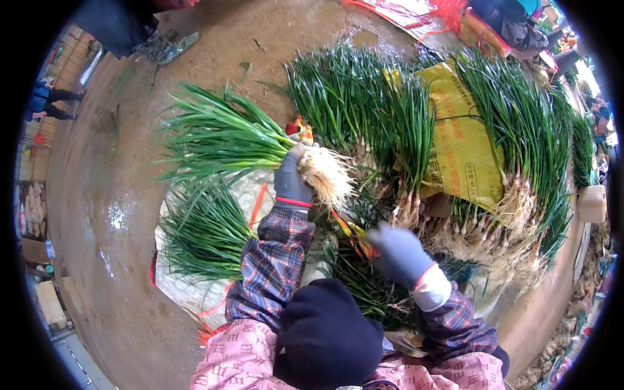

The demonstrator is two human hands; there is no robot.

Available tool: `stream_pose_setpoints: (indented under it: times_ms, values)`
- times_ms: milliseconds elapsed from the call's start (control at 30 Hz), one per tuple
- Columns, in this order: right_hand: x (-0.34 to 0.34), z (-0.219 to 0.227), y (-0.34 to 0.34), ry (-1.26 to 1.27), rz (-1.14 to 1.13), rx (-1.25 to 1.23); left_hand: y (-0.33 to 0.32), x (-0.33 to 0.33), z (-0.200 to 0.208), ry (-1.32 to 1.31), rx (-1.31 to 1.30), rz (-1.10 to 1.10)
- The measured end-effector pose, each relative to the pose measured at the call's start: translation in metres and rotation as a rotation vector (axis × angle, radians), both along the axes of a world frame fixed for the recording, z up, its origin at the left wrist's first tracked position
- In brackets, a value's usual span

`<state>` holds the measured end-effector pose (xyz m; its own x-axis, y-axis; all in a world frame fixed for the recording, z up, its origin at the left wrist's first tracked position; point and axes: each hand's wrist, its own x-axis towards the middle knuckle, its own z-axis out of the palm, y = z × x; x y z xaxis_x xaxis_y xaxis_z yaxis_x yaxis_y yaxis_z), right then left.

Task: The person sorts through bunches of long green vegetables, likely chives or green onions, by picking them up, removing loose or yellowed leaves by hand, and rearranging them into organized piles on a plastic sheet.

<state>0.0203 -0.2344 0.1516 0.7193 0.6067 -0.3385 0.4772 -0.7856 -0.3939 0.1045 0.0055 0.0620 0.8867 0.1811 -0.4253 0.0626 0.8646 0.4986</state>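
My left hand point(294, 177), in a grey glove, is closed around a bunch of scallions point(224, 133). Its green leaves point left and its pale roots point(327, 175) point right. A bit of red and yellow strip shows beside the stems above my fingers. My right hand point(400, 253), also gloved in grey, is closed and smeared by motion. It grips a red, yellow and black strip point(351, 231) that stretches up toward the roots. Whether the strip goes right round the stems is hidden by my left hand.
Another bunch of scallions point(205, 227) lies on a white sheet point(188, 292) at left. Several more scallion bundles point(351, 97) lie at the far right around a yellow sack point(458, 143). Wet brown ground point(110, 195) spreads leftward. A person's boot point(175, 49) stands at the far left.
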Motion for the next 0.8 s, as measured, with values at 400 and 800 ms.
stream_pose_setpoints:
  times_ms: [400,800]
  values:
    - [0.073,-0.054,0.049,-0.568,0.129,0.119,-0.081,-0.027,-0.054,-0.089,-0.529,-0.233]
    - [-0.032,-0.034,-0.049,0.628,0.502,-0.562,-0.059,-0.008,-0.019,-0.207,-0.538,-0.158]
